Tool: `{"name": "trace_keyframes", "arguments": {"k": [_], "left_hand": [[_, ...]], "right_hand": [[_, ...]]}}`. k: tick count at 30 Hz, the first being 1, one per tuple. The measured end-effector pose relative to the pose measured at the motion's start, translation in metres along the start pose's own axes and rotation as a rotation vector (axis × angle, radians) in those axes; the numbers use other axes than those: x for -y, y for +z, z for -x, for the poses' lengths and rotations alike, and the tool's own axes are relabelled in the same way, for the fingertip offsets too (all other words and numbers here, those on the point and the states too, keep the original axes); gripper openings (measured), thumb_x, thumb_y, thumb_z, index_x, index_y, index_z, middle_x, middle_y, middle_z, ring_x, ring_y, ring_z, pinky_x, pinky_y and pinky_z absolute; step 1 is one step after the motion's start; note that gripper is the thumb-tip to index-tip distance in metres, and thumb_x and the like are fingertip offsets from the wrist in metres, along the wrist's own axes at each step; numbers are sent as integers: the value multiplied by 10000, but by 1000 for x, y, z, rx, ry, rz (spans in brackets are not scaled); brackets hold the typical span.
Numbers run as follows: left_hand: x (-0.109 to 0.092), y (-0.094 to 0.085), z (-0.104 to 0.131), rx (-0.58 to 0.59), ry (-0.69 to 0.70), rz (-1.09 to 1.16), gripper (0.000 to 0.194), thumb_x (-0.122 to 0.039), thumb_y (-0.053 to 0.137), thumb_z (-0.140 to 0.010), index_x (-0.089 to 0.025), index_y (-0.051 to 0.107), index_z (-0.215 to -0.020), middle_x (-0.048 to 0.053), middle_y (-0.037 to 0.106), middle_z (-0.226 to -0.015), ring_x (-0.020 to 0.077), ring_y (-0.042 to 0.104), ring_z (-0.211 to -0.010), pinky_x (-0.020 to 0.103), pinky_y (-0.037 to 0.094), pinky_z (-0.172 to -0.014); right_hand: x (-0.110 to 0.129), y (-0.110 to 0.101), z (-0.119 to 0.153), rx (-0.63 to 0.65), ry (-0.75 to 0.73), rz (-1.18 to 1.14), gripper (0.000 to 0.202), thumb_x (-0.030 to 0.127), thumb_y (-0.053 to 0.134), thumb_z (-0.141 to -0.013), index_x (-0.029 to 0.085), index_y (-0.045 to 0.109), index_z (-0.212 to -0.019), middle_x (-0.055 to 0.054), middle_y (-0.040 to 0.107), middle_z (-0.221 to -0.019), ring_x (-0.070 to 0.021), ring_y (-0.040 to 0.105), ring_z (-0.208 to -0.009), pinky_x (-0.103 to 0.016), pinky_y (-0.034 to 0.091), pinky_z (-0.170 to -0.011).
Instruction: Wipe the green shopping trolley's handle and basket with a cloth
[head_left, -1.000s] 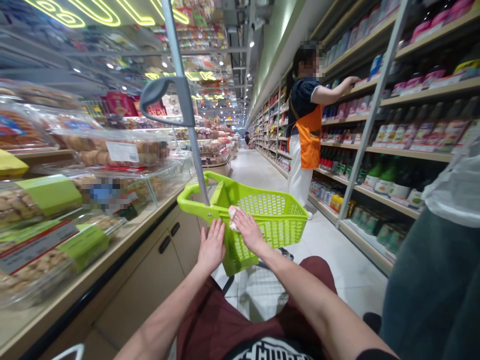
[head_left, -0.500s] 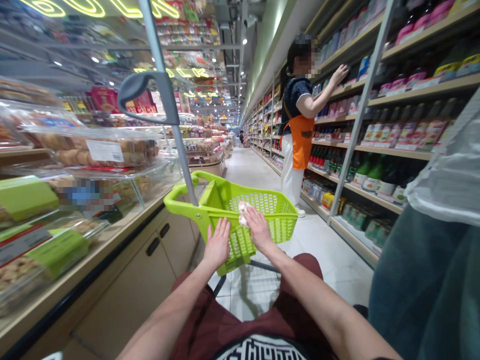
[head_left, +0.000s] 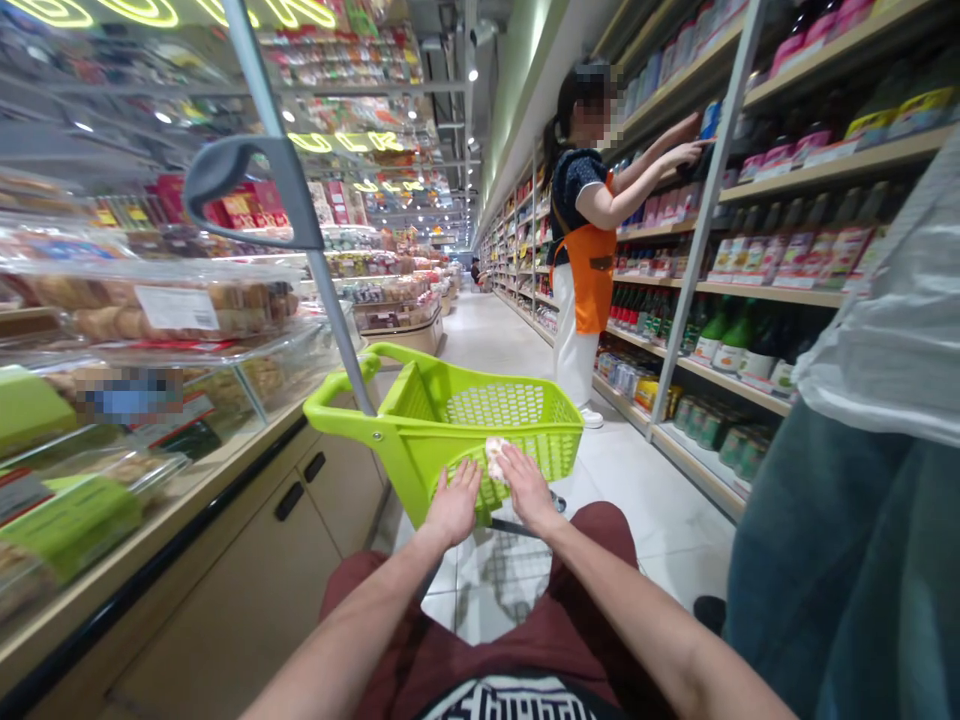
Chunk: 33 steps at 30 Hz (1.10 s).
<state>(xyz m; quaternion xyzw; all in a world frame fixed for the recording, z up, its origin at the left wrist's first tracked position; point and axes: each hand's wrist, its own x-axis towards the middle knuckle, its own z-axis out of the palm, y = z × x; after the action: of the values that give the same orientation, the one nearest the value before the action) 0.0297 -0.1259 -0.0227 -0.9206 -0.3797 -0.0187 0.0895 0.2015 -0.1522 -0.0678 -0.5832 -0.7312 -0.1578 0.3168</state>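
A lime-green shopping cart [head_left: 465, 429] with perforated basket walls stands before my knees, tilted toward the left on its grey frame. My right hand [head_left: 531, 492] presses a crumpled whitish-pink cloth [head_left: 495, 457] against the outside of the near wall, below the rim. Just left of it, my left hand [head_left: 454, 505] rests on the same wall with its fingers stretched out and nothing in it. The grey pole [head_left: 330, 300] with a looped handle [head_left: 251, 190] rises from the cart's left end. The cloth's lower part is hidden by my right fingers.
A counter with packed baked goods [head_left: 172, 305] runs along the left. Shelves of bottles [head_left: 795, 245] line the right. A person in an orange apron [head_left: 589, 275] reaches into those shelves, and another person's grey-green trousers [head_left: 817, 560] are close on my right.
My right hand and the cloth have moved from the basket's rim down onto its outer wall. My left hand has shifted right along the wall. The aproned person now has both arms at the shelf.
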Motion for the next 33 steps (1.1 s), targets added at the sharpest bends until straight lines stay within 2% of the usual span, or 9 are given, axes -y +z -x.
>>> {"name": "trace_keyframes", "arguments": {"k": [3, 6, 11, 14, 21, 24, 29, 31, 33], "left_hand": [[-5, -20, -11, -132, -14, -21, 673, -135, 410, -694, -122, 232, -1343, 98, 183, -1439, 223, 98, -1330, 500, 107, -1053], [-14, -34, -22, -159, 12, -28, 664, -142, 391, -706, -127, 223, -1348, 83, 183, -1441, 219, 100, -1330, 501, 95, -1057], [-27, -25, -29, -100, 60, -39, 650, -169, 386, -720, -121, 223, -1347, 91, 184, -1440, 228, 99, -1330, 495, 104, -1058], [-30, -15, -30, -70, 61, -47, 652, -155, 384, -708, -109, 234, -1341, 101, 172, -1442, 230, 96, -1329, 497, 100, -1056], [-40, -16, -43, -93, 35, -38, 691, -131, 398, -680, -100, 215, -1345, 92, 145, -1449, 223, 70, -1332, 496, 77, -1057], [-48, -17, -49, -84, 53, -48, 655, -135, 379, -708, -104, 224, -1344, 90, 148, -1449, 219, 74, -1332, 493, 80, -1058], [-58, -8, -55, -26, 83, -65, 662, -135, 393, -704, -104, 226, -1344, 95, 156, -1446, 232, 90, -1330, 501, 86, -1055], [-62, -5, -56, 10, 96, -63, 652, -137, 390, -705, -99, 240, -1338, 100, 166, -1443, 235, 102, -1328, 505, 93, -1053], [-66, -6, -58, 16, 109, -61, 650, -137, 386, -702, -98, 246, -1336, 100, 167, -1443, 233, 97, -1329, 505, 96, -1052]], "right_hand": [[-9, -15, -22, -108, 53, 19, 512, 25, 321, -792, 167, 397, -1278, -82, 306, -1384, -183, 173, -1306, -441, 233, -1027], [-16, -8, -26, -53, 82, 33, 484, 38, 329, -810, 190, 419, -1261, -71, 320, -1378, -189, 190, -1301, -455, 242, -1018], [-25, 23, 13, 103, 124, 39, 444, 44, 350, -815, 206, 476, -1208, -63, 365, -1354, -209, 272, -1270, -471, 274, -999], [-32, 19, 31, 138, 141, 25, 462, 16, 337, -792, 188, 497, -1189, -86, 421, -1313, -208, 317, -1246, -456, 305, -979], [-53, -29, 0, -216, 187, 22, 498, 31, 324, -789, 183, 422, -1253, -66, 332, -1373, -174, 189, -1299, -420, 209, -1034], [-55, -16, -3, -138, 221, 7, 481, 43, 336, -800, 194, 431, -1247, -72, 331, -1374, -182, 211, -1292, -436, 219, -1023], [-51, 25, 31, 91, 271, -28, 421, 64, 364, -808, 190, 500, -1186, -93, 393, -1333, -203, 292, -1258, -433, 271, -995], [-54, 25, 44, 144, 287, -42, 394, 65, 372, -803, 182, 539, -1139, -103, 436, -1299, -212, 342, -1229, -424, 299, -979], [-63, 13, 48, 76, 291, -57, 417, 46, 368, -782, 175, 538, -1141, -106, 454, -1282, -208, 360, -1215, -407, 314, -974]]}}
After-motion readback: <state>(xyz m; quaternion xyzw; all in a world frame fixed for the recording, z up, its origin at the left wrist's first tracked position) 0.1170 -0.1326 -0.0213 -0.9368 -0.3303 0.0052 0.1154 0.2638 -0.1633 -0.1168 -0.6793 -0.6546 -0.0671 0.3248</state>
